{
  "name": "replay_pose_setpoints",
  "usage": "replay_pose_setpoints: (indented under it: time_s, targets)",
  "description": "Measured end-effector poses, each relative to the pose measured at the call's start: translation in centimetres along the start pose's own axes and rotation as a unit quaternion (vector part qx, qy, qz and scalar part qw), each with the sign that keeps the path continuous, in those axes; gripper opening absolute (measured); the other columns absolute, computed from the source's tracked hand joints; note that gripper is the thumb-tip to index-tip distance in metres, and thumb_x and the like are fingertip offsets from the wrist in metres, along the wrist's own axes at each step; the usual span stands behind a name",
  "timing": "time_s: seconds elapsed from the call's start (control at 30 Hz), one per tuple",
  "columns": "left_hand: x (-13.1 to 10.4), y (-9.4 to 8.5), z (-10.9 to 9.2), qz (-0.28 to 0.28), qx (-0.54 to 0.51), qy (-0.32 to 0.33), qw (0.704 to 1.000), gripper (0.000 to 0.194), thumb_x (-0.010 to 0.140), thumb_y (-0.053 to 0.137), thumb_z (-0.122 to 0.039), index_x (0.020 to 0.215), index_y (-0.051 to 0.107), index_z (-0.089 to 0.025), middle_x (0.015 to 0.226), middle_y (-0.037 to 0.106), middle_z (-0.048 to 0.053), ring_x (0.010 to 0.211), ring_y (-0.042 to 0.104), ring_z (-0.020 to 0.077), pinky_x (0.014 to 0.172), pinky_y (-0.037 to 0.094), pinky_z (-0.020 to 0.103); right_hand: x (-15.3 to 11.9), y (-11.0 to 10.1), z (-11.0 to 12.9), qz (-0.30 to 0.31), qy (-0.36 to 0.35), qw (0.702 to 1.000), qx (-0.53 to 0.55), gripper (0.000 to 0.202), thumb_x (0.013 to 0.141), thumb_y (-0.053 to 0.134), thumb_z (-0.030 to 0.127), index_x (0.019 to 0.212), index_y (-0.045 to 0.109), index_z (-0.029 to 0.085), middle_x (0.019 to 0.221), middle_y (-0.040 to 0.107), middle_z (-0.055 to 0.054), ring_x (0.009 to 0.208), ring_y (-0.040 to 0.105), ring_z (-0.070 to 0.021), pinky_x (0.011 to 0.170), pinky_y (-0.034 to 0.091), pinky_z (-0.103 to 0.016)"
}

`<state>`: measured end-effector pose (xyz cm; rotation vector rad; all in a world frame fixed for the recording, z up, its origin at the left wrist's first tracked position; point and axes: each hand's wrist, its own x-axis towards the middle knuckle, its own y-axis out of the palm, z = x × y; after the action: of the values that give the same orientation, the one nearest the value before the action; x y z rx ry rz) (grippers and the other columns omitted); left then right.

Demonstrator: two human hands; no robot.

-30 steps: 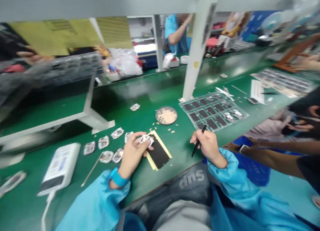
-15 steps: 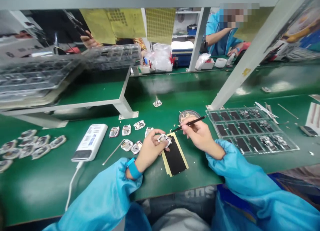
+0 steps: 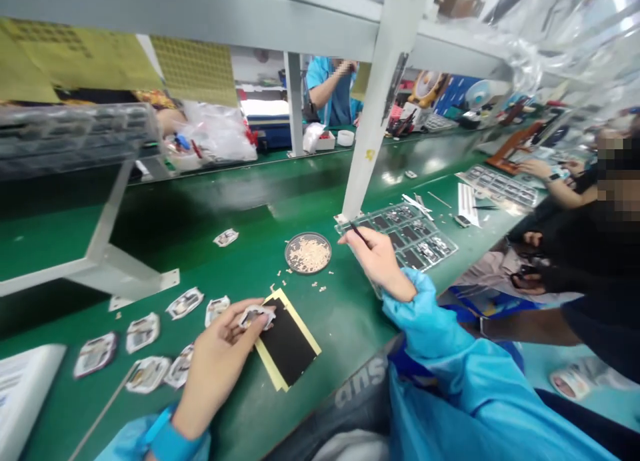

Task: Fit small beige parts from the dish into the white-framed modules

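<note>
My left hand (image 3: 217,361) pinches a small white-rimmed device housing (image 3: 257,316) between thumb and fingers, above the left edge of a black sheet with yellow backing (image 3: 290,348). My right hand (image 3: 377,261) is closed on slim black tweezers (image 3: 357,233), whose tips are hard to make out. It hovers right of a round dark dish (image 3: 320,270) of small tan pieces and in front of a clear compartment tray (image 3: 447,256) with black rectangles and metallic parts. Several similar housings (image 3: 143,332) lie left of my left hand.
A thin metal strip (image 3: 103,411) and a white box-shaped device (image 3: 30,394) lie at the left. A grey post (image 3: 367,141) rises behind the tray, and a raised shelf leg (image 3: 130,284) stands at the left. Co-workers sit opposite and at the right, one with a hand (image 3: 535,170) near another tray.
The view has swung right. My right hand has moved away from the housing and the sheet toward the tray, with the tweezers in it. My left hand still holds the housing over the sheet.
</note>
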<state>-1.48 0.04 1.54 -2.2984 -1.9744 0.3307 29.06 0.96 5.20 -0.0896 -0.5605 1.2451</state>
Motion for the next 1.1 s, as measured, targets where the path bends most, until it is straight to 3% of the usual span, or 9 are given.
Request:
replay_pose_setpoints:
  time_s: [0.07,0.1,0.23,0.33,0.57,0.73,0.83,0.93,1.1]
  targets:
    - [0.1,0.1,0.2,0.005,-0.023,0.01,1.0,0.05,0.067,0.084,-0.055,0.097,0.067,-0.019,0.096,0.077,0.011,0.091,0.074,0.0293,0.062,0.06,0.031,1.8,-3.8,-1.3,-0.025,0.029,0.98,-0.197,0.034,0.096,0.058,0.047,0.092,0.075,0.018,0.081,0.071,-0.003,0.082,0.066,-0.0193,0.074,0.05,-0.028]
    - [0.1,0.1,0.4,0.005,-0.042,0.012,0.999,0.048,0.067,0.085,-0.053,0.095,0.065,-0.019,0.097,0.077,0.011,0.092,0.074,0.0295,0.06,0.06,0.03,2.9,-5.8,-2.2,-0.038,0.067,0.951,-0.299,0.033,0.095,0.058,0.046,0.093,0.076,0.019,0.085,0.073,-0.003,0.083,0.066,-0.0194,0.075,0.049,-0.028]
    - [0.2,0.1,0.8,0.0,-0.089,0.014,0.996,0.05,0.066,0.087,-0.05,0.092,0.058,-0.021,0.096,0.075,0.009,0.086,0.073,0.0269,0.058,0.061,0.03,7.0,-11.9,-6.4,-0.082,0.149,0.905,-0.391,0.022,0.089,0.065,0.025,0.104,0.076,0.014,0.103,0.074,-0.014,0.097,0.066,-0.0259,0.087,0.045,-0.034]
    - [0.3,-0.2,0.6,-0.003,-0.059,0.019,0.998,0.052,0.069,0.085,-0.052,0.104,0.063,-0.02,0.092,0.074,0.007,0.077,0.071,0.0225,0.059,0.06,0.029,8.6,-13.7,-9.3,-0.042,0.185,0.895,-0.404,0.021,0.078,0.075,0.021,0.098,0.078,0.014,0.094,0.076,-0.011,0.089,0.067,-0.0228,0.082,0.045,-0.03]
    - [0.5,-0.7,0.5,-0.012,-0.012,0.033,0.999,0.051,0.071,0.082,-0.054,0.104,0.067,-0.019,0.097,0.076,0.008,0.085,0.072,0.0232,0.07,0.06,0.028,9.4,-13.9,-12.6,0.014,0.18,0.903,-0.39,0.022,0.083,0.076,0.028,0.099,0.073,0.014,0.089,0.073,-0.004,0.078,0.064,-0.016,0.079,0.049,-0.03]
    - [0.1,-0.3,-0.5,0.007,-0.034,0.001,0.999,0.06,0.066,0.084,-0.057,0.107,0.069,-0.016,0.098,0.076,0.009,0.083,0.073,0.0241,0.071,0.063,0.032,9.1,-14.2,-12.4,-0.017,0.165,0.919,-0.357,0.018,0.08,0.077,0.025,0.092,0.069,0.014,0.09,0.071,-0.005,0.083,0.065,-0.018,0.083,0.051,-0.034]
    - [-0.1,0.0,-1.1,0.007,-0.047,-0.008,0.999,0.06,0.062,0.086,-0.058,0.103,0.073,-0.016,0.099,0.077,0.009,0.083,0.074,0.0252,0.072,0.064,0.033,8.5,-14.2,-11.1,-0.061,0.142,0.939,-0.308,0.02,0.075,0.075,0.02,0.094,0.071,0.014,0.093,0.074,-0.008,0.088,0.065,-0.0209,0.084,0.048,-0.032]
    - [-0.1,0.0,-1.2,0.019,-0.062,-0.018,0.998,0.059,0.061,0.087,-0.056,0.1,0.072,-0.015,0.094,0.077,0.01,0.077,0.075,0.025,0.068,0.063,0.032,7.6,-13.5,-8.9,-0.074,0.113,0.963,-0.233,0.02,0.081,0.068,0.026,0.095,0.071,0.013,0.095,0.075,-0.009,0.09,0.067,-0.0221,0.084,0.049,-0.032]
    - [0.3,-0.5,-0.6,0.027,-0.014,-0.019,0.999,0.063,0.07,0.081,-0.058,0.113,0.071,-0.013,0.086,0.077,0.009,0.067,0.073,0.0226,0.052,0.053,0.026,5.3,-8.5,-3.6,-0.008,0.06,0.994,-0.092,0.029,0.083,0.068,0.041,0.098,0.071,0.015,0.096,0.075,-0.007,0.086,0.069,-0.0192,0.081,0.053,-0.031]
